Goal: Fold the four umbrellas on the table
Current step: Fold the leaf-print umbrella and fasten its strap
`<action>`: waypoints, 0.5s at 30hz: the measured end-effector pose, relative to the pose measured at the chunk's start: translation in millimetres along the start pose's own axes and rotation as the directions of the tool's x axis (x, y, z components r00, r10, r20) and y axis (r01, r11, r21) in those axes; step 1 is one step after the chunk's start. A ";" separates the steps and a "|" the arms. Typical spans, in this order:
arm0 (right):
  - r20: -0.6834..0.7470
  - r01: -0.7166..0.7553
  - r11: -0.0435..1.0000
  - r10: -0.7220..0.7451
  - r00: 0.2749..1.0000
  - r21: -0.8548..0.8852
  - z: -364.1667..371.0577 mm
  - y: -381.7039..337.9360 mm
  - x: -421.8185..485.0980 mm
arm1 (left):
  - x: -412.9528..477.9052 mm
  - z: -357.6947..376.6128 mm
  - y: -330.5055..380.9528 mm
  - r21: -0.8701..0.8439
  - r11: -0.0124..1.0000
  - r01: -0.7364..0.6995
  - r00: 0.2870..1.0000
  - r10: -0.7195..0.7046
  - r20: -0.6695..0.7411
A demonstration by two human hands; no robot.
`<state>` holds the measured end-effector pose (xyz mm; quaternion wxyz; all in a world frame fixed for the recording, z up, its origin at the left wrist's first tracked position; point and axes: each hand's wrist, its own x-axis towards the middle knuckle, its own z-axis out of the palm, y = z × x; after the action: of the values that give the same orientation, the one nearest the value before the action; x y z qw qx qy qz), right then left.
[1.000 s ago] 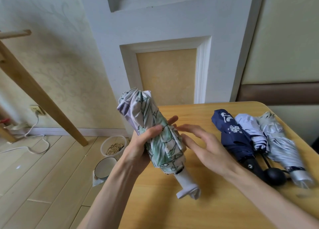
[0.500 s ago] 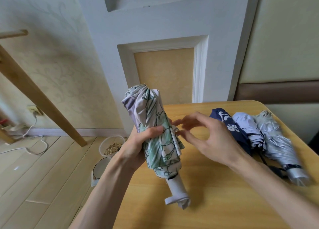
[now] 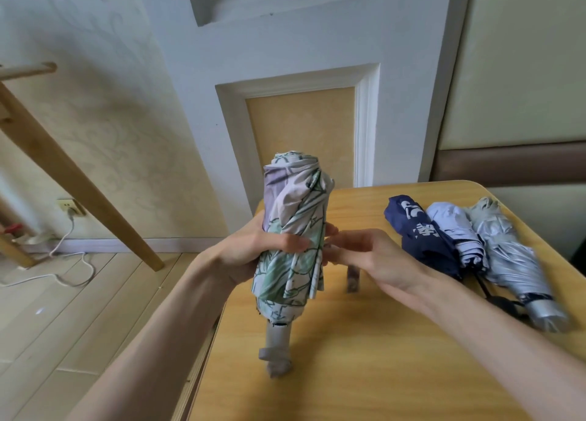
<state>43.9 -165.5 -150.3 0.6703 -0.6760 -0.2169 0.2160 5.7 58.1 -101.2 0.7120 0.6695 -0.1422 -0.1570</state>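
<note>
Currently on the floral umbrella [image 3: 293, 230]; it is held near upright over the left edge of the bench [image 3: 380, 373], handle [image 3: 276, 344] down, canopy already rolled into pleats. Left hand [image 3: 253, 252] wraps the canopy's middle, presumably to stop the pleats springing loose. Right hand [image 3: 377, 259] sits against the canopy's right side, fingers fairly straight; a closing strap [image 3: 352, 278] hangs just beneath them, blurred; cannot tell whether it is pinched or only touched. Judged step: wind the strap round and fasten it. Navy umbrella [image 3: 421, 233], pale blue umbrella [image 3: 456, 230] and silver umbrella [image 3: 513, 262] lie folded side by side, touching, on the bench's right, handles toward the person; likely parked there as finished, leaving working room; task judged nearly complete.
</note>
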 end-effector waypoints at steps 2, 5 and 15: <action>0.005 -0.005 0.998 0.004 1.000 0.057 -0.9 1.2 3.4 | 0.7 -4.6 -1.7 0.029 1.000 0.011 1.000 -0.011 -0.019; -0.016 0.035 0.999 -0.035 0.999 -0.009 0.0 -1.1 6.3 | 0.7 -6.5 -2.5 0.061 0.998 0.028 0.998 -0.025 -0.054; -0.085 0.046 0.921 -0.085 0.993 -0.386 -16.1 -22.6 8.6 | -2.0 -19.2 -15.5 0.017 0.993 0.119 0.965 -0.111 -0.239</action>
<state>60.1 -173.4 -127.6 0.5420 -0.7963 -0.2437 0.1125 11.3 75.5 -117.9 0.7031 0.7015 -0.0194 -0.1146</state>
